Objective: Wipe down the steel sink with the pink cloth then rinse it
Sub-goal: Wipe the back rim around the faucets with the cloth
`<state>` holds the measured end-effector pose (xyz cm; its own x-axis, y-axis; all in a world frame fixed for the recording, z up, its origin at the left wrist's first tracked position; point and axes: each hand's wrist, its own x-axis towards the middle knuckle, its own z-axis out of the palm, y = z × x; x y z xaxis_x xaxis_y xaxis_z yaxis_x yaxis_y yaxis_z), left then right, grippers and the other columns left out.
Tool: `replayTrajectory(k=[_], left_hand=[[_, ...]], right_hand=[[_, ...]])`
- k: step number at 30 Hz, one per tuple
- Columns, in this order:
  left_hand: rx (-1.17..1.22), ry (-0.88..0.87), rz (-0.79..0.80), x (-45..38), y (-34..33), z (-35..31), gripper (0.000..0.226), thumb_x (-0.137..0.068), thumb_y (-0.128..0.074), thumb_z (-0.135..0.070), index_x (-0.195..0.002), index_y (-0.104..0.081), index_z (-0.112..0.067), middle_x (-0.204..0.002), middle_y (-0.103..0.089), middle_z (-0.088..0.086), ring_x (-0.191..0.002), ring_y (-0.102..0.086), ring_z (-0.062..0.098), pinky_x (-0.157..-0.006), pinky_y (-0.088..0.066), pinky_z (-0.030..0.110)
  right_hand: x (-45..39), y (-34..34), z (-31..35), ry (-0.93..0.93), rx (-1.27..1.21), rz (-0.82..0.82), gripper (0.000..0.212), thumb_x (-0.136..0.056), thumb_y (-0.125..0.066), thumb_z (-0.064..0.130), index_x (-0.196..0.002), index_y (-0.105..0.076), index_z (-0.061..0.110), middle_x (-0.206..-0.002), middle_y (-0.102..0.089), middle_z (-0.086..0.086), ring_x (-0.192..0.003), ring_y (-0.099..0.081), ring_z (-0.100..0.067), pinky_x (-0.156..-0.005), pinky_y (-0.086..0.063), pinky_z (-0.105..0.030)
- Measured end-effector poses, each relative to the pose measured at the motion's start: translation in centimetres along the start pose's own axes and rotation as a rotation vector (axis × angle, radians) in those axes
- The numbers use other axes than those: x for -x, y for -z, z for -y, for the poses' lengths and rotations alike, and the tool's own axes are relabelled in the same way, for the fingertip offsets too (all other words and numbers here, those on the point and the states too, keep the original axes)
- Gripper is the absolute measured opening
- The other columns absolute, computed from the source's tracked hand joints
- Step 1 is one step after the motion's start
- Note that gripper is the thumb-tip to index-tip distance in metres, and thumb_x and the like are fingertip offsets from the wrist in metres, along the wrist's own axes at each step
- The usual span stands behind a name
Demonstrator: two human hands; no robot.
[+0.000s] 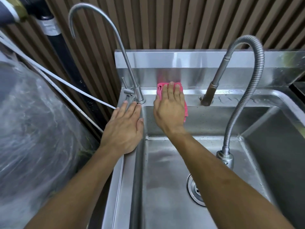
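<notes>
The steel sink [166,179] fills the lower middle, with a round drain [195,190] in its basin. My right hand [169,108] lies flat with straight fingers on the pink cloth [159,88], pressing it onto the sink's back ledge just below the steel backsplash [189,70]. An edge of the cloth hangs over the ledge to the right of my palm. My left hand [126,128] rests open and flat on the sink's left rim, fingertips beside the base of the thin gooseneck tap [137,95].
A flexible coiled hose tap [241,90] arches over the right of the basin, its spray head docked on the back ledge. A large object under clear plastic wrap [33,121] stands left. White tubes [69,86] cross the slatted wall.
</notes>
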<state>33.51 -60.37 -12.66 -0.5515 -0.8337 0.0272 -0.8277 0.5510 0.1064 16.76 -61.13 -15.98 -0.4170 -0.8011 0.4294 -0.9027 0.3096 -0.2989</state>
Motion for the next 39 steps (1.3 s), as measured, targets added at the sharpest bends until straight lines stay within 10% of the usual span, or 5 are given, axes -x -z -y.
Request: replayTrajectory(k=[5,15,22,39], left_hand=[[0.029,0.006,-0.007,-0.3,0.0,0.1,0.069,-0.099,-0.014,-0.042,-0.164,-0.024,-0.02,-0.171,-0.023,-0.003,-0.16,-0.008,0.02,-0.129,-0.005,0.038],[0.035,0.05,-0.024,0.9,-0.1,0.2,0.084,-0.09,0.001,-0.053,-0.164,-0.021,-0.022,-0.171,-0.02,-0.005,-0.16,-0.007,0.02,-0.128,-0.006,0.041],[0.029,0.037,-0.014,1.1,-0.1,0.2,0.074,-0.098,-0.006,-0.052,-0.165,-0.019,-0.022,-0.172,-0.017,-0.006,-0.16,-0.004,0.02,-0.129,-0.004,0.044],[0.09,0.01,-0.045,0.6,-0.4,0.1,0.074,-0.102,-0.008,-0.054,-0.162,-0.03,-0.018,-0.17,-0.025,-0.004,-0.16,-0.006,0.021,-0.129,0.0,0.044]], right_hand=[[-0.3,1.3,-1.9,0.412,-0.041,0.117,0.052,-0.104,-0.041,0.032,-0.147,-0.053,0.005,-0.153,-0.052,-0.016,-0.148,-0.04,-0.038,-0.126,-0.024,-0.047],[-0.4,1.4,-0.8,0.468,0.021,0.15,0.056,-0.106,-0.038,0.039,-0.152,-0.045,0.007,-0.157,-0.048,-0.015,-0.151,-0.034,-0.039,-0.124,-0.026,-0.052],[1.7,1.7,-2.7,-0.014,0.088,0.012,0.059,-0.107,-0.034,0.04,-0.155,-0.041,0.006,-0.163,-0.038,-0.014,-0.154,-0.027,-0.037,-0.126,-0.019,-0.05],[0.0,1.6,-5.0,0.019,0.176,-0.053,0.064,-0.108,-0.028,0.046,-0.155,-0.041,0.004,-0.164,-0.029,-0.025,-0.157,-0.018,-0.039,-0.127,-0.001,-0.045]])
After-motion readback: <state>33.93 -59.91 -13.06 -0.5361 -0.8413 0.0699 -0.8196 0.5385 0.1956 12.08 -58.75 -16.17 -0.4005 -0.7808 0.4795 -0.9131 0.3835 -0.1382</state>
